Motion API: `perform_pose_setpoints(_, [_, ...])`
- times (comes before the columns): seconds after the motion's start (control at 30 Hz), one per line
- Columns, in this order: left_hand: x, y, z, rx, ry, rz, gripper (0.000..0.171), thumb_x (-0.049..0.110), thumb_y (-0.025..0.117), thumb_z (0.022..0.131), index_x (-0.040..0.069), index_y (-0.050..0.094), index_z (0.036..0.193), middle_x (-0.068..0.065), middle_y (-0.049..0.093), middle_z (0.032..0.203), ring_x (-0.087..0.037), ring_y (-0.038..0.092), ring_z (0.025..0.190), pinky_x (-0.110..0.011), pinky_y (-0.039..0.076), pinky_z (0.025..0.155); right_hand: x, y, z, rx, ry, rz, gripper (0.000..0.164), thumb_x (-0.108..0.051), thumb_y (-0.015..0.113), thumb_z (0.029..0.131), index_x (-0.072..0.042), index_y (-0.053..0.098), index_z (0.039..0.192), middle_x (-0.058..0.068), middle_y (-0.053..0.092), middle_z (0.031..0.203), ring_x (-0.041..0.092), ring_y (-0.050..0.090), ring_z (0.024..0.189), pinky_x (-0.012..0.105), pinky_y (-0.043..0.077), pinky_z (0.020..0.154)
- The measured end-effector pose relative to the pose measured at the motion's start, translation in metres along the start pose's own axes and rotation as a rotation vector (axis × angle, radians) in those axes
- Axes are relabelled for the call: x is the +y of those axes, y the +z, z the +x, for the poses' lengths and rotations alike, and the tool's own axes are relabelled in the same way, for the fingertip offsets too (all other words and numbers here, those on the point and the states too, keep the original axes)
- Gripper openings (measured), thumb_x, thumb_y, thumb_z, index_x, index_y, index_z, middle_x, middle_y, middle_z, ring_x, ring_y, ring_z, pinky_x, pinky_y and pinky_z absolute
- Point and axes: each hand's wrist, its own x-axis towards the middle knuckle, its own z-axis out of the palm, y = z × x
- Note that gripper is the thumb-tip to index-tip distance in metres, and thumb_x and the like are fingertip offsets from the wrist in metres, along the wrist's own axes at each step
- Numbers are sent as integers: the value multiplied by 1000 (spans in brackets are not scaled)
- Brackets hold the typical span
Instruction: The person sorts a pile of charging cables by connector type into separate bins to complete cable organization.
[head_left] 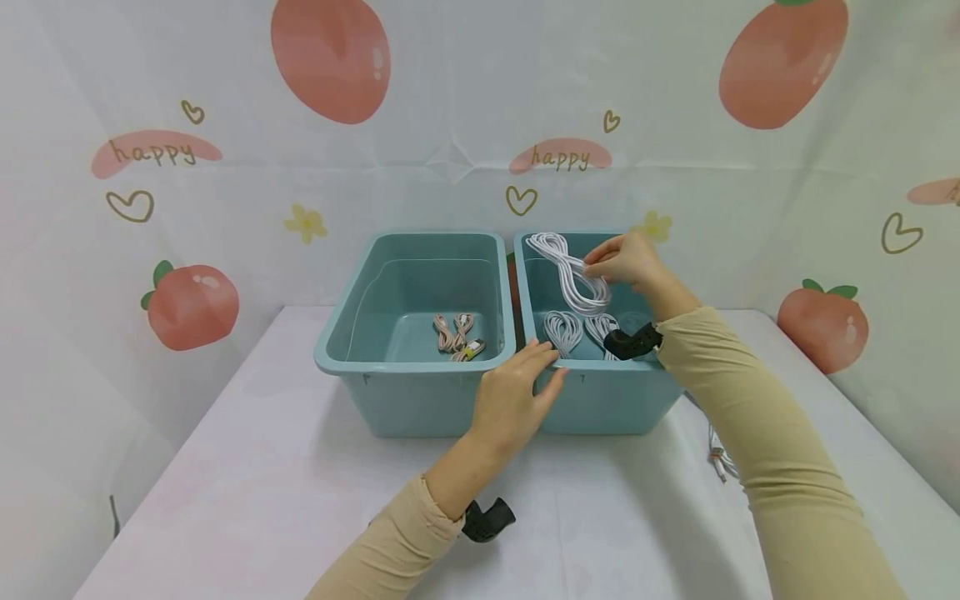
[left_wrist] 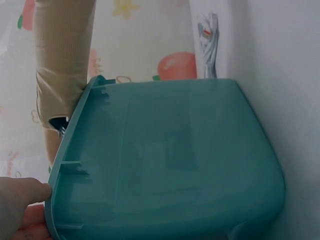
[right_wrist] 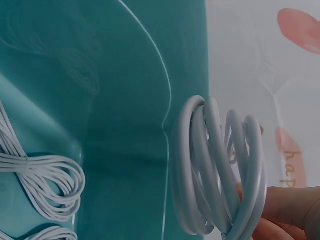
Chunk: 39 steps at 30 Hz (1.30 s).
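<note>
My right hand [head_left: 626,260] pinches a coiled white cable [head_left: 573,275] above the right-hand blue-green bin [head_left: 611,400]. In the right wrist view, the coil's loops [right_wrist: 220,165] hang close to the camera beside my fingertips. Two more bundled white cables, one a tied coil [head_left: 562,332], lie on that bin's floor. My left hand [head_left: 513,392] holds the bin's front rim near its left corner, with the thumb outside and the fingers over the edge. In the left wrist view, the thumb [left_wrist: 30,192] meets the rim.
A second blue-green bin [head_left: 416,400] stands just to the left, holding several small bundles, among them a beige cable [head_left: 446,335] and one with a yellow part [head_left: 469,350]. Another white cable [head_left: 720,454] lies on the table right of the bins. A printed cloth hangs behind.
</note>
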Motion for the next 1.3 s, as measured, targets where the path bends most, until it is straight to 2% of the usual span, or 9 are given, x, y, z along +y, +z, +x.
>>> perform_pose_setpoints(0.23, [0, 0, 0, -5, -2, 0, 22, 22, 67, 86, 8, 72, 102, -6, 71, 110, -20, 64, 110, -30, 56, 85, -1, 6, 3, -10, 14, -7, 29, -16, 67, 85, 1, 65, 109, 8, 69, 95, 14, 59, 76, 27, 52, 69])
perform_pose_setpoints(0.57, [0, 1, 0, -4, -4, -3, 22, 21, 67, 86, 7, 72, 102, -6, 71, 109, -20, 64, 110, -29, 55, 86, -1, 10, 7, -22, 59, -38, 29, -20, 66, 86, -2, 66, 109, 12, 68, 103, 16, 60, 76, 50, 50, 91])
perform_pose_setpoints(0.67, [-1, 1, -1, -3, -2, -7, 22, 21, 67, 86, 7, 72, 102, -7, 71, 109, -20, 64, 110, -29, 56, 85, -2, 11, 8, -25, 59, -45, 28, -19, 66, 86, -2, 66, 108, 10, 68, 100, 16, 61, 76, 47, 52, 87])
perform_pose_setpoints(0.8, [-1, 2, -1, 0, -1, -4, 22, 21, 67, 86, 7, 72, 102, -6, 71, 109, -20, 65, 109, -29, 56, 85, -1, 13, 11, -54, 51, -34, 28, -16, 65, 86, 0, 66, 109, 10, 67, 98, 12, 60, 72, 30, 55, 72])
perform_pose_setpoints(0.87, [-1, 2, 0, 5, 0, -11, 21, 20, 68, 86, 7, 72, 102, -6, 71, 109, -21, 65, 109, -29, 56, 84, -1, 14, 12, -89, 55, -4, 29, -14, 63, 88, 2, 63, 112, 14, 66, 104, 11, 61, 73, 25, 55, 68])
perform_pose_setpoints(1.0, [-1, 1, 0, 10, 5, -13, 21, 20, 67, 86, 7, 72, 102, -7, 71, 108, -21, 65, 109, -29, 56, 83, 1, 12, 15, -167, 81, 50, 33, -11, 56, 92, 3, 56, 122, 23, 58, 122, 22, 66, 93, 20, 56, 69])
perform_pose_setpoints(1.07, [-1, 1, 0, 10, 5, -11, 21, 21, 67, 86, 7, 72, 102, -6, 71, 108, -21, 65, 109, -29, 56, 83, 1, 11, 15, -192, 88, 58, 36, -12, 54, 94, 3, 53, 127, 24, 53, 129, 28, 61, 107, 20, 57, 73])
perform_pose_setpoints(1.13, [-1, 1, 0, 9, 5, -1, 21, 21, 67, 86, 8, 72, 101, -6, 71, 108, -20, 65, 109, -29, 56, 83, 2, 10, 15, -211, 90, 64, 38, -13, 54, 94, 2, 51, 128, 24, 51, 131, 30, 59, 111, 21, 57, 74])
perform_pose_setpoints(1.3, [0, 1, 0, 7, 10, 9, 21, 22, 67, 86, 8, 72, 101, -6, 71, 108, -20, 65, 109, -29, 56, 83, 0, 7, 13, -230, 82, 83, 38, -16, 55, 94, 1, 51, 128, 24, 51, 132, 14, 66, 87, 22, 57, 74])
